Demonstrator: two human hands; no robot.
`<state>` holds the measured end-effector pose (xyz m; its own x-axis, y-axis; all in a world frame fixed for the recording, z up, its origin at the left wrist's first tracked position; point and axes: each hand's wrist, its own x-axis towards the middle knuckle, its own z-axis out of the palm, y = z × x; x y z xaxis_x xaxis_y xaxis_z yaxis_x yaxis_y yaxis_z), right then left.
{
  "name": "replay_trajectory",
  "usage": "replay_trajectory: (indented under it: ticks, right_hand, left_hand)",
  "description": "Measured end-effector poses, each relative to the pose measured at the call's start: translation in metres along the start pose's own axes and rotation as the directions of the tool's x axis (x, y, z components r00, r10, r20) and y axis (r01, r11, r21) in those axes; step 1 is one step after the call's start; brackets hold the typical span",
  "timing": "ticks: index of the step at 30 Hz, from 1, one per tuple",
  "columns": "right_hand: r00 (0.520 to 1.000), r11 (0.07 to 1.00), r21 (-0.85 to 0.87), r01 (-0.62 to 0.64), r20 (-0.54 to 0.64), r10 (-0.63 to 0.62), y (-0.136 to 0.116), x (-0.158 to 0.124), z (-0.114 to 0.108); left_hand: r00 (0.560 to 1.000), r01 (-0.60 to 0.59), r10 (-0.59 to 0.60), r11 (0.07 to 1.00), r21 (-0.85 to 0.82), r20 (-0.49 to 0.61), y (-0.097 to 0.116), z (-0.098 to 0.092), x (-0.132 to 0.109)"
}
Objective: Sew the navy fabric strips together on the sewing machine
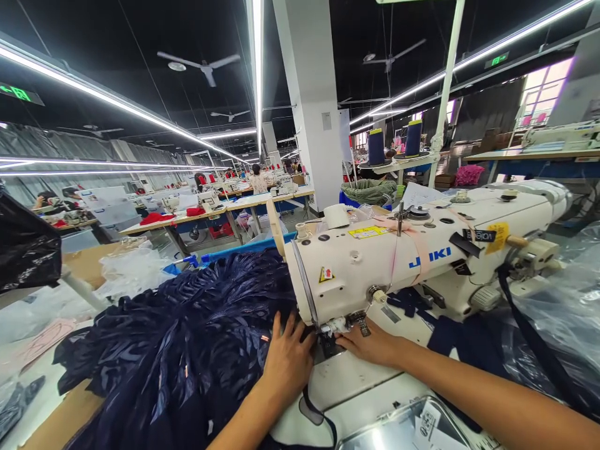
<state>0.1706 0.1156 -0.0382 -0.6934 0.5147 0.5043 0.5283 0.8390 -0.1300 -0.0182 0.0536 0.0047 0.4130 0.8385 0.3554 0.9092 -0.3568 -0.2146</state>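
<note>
My left hand [289, 351] lies with spread fingers on the edge of a large gathered heap of navy fabric [187, 331], just left of the needle area. On the other side of the presser foot [328, 344], my right hand [370, 340] has its fingers drawn together, their tips close to the dark material there. Machine parts partly cover those fingers, and what they hold is hidden. Above both hands is the head of a white JUKI sewing machine [347, 269]. A narrow dark strip [312, 412] hangs in a loop below my left wrist.
Clear plastic bags lie to the left [126, 269] and right [553, 325]. More navy pieces [464, 340] rest behind my right forearm. A shiny plate [403, 431] is set at the table's front. Thread cones [375, 148] stand behind the machine; other people work farther back.
</note>
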Motion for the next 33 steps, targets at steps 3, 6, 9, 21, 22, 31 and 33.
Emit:
replay_trajectory:
  ticks: [3, 6, 9, 21, 22, 31, 33]
  right_hand:
    - [1.0, 1.0, 0.019, 0.009, -0.006, -0.009, -0.003, 0.0, -0.004]
    - [1.0, 0.999, 0.049, 0.0, -0.009, 0.001, -0.007, 0.0, -0.011]
    - [1.0, 1.0, 0.02, 0.019, 0.023, -0.019, -0.011, -0.001, -0.016]
    - [0.999, 0.953, -0.301, 0.033, 0.003, -0.033, -0.016, -0.002, 0.003]
    - [0.998, 0.943, -0.329, 0.054, 0.001, -0.057, -0.015, -0.002, 0.004]
    - [0.997, 0.918, -0.391, 0.066, -0.015, -0.078, -0.009, 0.0, 0.007]
    - [0.996, 0.941, -0.329, 0.083, 0.037, -0.076, -0.005, 0.0, 0.0]
  left_hand:
    - [1.0, -0.002, 0.002, 1.0, -0.024, 0.009, -0.001, 0.0, 0.002]
    - [1.0, 0.001, 0.0, 0.999, -0.036, 0.025, -0.002, 0.0, 0.003]
    - [0.999, 0.001, 0.001, 0.999, -0.046, 0.036, -0.003, -0.001, 0.005]
    - [0.997, -0.018, 0.02, 1.0, -0.02, 0.079, -0.004, 0.001, 0.016]
    - [0.996, -0.021, 0.022, 1.0, -0.015, 0.083, -0.004, 0.001, 0.017]
    - [0.972, 0.051, -0.01, 0.984, -0.168, 0.233, -0.001, -0.017, 0.023]
    - [0.964, 0.059, -0.002, 0.977, -0.207, 0.266, -0.002, -0.036, 0.016]
